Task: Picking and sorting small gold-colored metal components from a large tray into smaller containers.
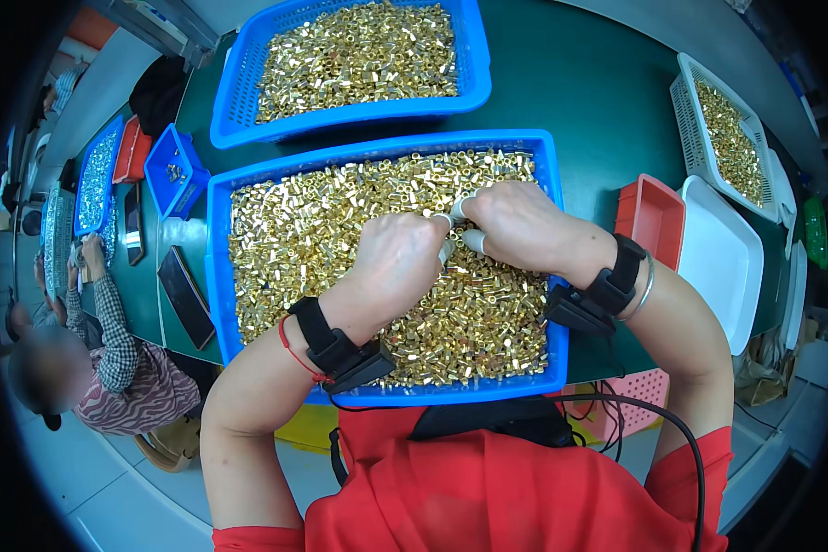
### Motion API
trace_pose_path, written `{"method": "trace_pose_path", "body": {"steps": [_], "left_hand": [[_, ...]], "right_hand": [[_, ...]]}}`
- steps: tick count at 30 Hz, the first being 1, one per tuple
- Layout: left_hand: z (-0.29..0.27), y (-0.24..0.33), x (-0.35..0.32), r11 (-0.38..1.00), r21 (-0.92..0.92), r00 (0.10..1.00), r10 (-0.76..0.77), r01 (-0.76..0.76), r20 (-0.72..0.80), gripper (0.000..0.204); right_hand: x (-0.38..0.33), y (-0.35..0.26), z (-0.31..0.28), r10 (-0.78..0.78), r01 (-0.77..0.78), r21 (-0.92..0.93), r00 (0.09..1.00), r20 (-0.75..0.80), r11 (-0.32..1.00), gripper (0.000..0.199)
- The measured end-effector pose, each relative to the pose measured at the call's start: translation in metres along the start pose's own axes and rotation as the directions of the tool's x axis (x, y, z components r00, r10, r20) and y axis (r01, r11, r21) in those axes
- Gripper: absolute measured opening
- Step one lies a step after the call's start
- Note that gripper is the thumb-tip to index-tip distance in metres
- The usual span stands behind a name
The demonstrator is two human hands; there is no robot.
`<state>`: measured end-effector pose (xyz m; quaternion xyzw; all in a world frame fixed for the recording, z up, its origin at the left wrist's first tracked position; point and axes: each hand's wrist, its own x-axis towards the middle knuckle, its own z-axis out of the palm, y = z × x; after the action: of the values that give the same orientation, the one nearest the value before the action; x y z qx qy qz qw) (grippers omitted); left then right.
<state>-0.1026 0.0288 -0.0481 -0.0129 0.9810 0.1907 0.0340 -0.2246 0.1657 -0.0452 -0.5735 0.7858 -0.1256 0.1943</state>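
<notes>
A wide blue basket [213, 276] filled with small brass-coloured hollow cylinders [290, 225] lies right in front of me. Over its middle, my left hand [396, 259] and my right hand [521, 221] come together, fingertips nearly touching just above the metal pieces. White finger covers sit on some of the fingertips. Both hands are closed in a pinch; the fingers hide whatever lies between them. Each wrist carries a black strap with a dark box.
A second blue basket [477, 64] of brass pieces stands behind on the green table [580, 74]. To the right are a red bin [649, 225], a white tray [731, 276] and a white basket [683, 106]. Leftward lie a small blue bin [184, 184], a dark phone [186, 296] and a seated person [143, 391].
</notes>
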Motion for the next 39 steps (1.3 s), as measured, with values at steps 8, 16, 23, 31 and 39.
{"method": "trace_pose_path", "body": {"steps": [8, 16, 23, 31, 39], "left_hand": [[0.003, -0.006, -0.002, 0.997, -0.045, 0.998, 0.068, -0.069, -0.017, 0.003], [0.011, -0.008, -0.008, 0.994, -0.056, 0.988, 0.090, -0.098, -0.128, 0.001], [0.013, -0.009, -0.007, 0.995, -0.070, 0.990, 0.067, -0.076, -0.121, 0.008], [0.007, -0.002, -0.002, 0.993, -0.108, 0.994, 0.045, -0.056, -0.100, 0.003], [0.006, 0.002, -0.002, 1.000, 0.003, 0.996, 0.026, -0.026, -0.081, 0.004]], "right_hand": [[0.001, 0.005, -0.004, -0.039, 0.033, 0.096, 0.997, 0.062, 0.995, 0.013], [-0.001, 0.008, 0.002, -0.061, 0.051, 0.126, 0.996, 0.073, 0.991, 0.013], [-0.004, 0.001, -0.001, -0.019, 0.011, 0.093, 0.997, 0.078, 0.996, 0.011], [-0.005, 0.001, 0.007, 0.008, -0.009, 0.058, 1.000, 0.023, 0.998, 0.012], [-0.004, -0.005, 0.009, 0.016, -0.016, 0.004, 0.999, -0.043, 1.000, 0.012]]}}
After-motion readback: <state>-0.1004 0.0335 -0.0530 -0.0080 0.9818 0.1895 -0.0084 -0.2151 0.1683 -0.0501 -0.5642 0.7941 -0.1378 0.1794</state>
